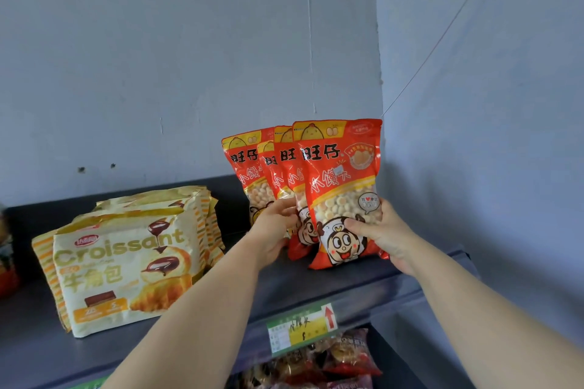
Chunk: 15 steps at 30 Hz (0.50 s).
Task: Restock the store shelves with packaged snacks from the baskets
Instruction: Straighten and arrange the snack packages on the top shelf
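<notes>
Four red bags (245, 167) stand upright on the dark shelf (347, 284), right of centre. The right hand (387, 238) grips the front bag (341, 180) at its lower right edge, thumb on its face. The left hand (273, 227) clasps the rear ones from the left.

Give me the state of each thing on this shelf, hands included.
front red bag: upright, sealed.
rear red bags: upright, fanned out behind it.
right hand: grips front red bag.
left hand: holds rear red bags.
croissant packs: sealed, standing in a row, leaning back.
</notes>
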Tool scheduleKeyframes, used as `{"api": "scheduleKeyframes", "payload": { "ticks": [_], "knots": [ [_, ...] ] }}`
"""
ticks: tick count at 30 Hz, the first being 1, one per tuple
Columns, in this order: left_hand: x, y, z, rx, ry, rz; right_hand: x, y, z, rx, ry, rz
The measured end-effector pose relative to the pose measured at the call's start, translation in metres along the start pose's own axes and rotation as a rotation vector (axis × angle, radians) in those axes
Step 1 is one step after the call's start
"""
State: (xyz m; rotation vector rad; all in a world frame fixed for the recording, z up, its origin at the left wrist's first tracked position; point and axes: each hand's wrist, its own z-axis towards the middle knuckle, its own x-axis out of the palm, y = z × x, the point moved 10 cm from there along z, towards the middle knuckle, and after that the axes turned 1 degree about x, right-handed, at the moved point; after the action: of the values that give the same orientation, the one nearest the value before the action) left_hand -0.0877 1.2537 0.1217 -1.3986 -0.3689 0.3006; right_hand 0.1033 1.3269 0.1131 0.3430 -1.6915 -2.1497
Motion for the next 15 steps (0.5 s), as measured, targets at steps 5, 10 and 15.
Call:
{"api": "scheduleKeyframes", "payload": {
  "ticks": [5, 10, 15],
  "knots": [
    [-0.05, -0.006, 0.019, 0.058, -0.404, 0.248, -0.005, -0.001, 0.003, -0.024, -0.034, 0.011],
    [-0.03, 0.006, 0.041, -0.029, -0.364, 0.325, -0.006, -0.002, 0.004, -0.052, -0.03, -0.022],
    [-0.036, 0.012, 0.045, -0.024, -0.467, 0.31, -0.005, -0.003, 0.001, -0.06, -0.023, -0.023]
  ]
}}
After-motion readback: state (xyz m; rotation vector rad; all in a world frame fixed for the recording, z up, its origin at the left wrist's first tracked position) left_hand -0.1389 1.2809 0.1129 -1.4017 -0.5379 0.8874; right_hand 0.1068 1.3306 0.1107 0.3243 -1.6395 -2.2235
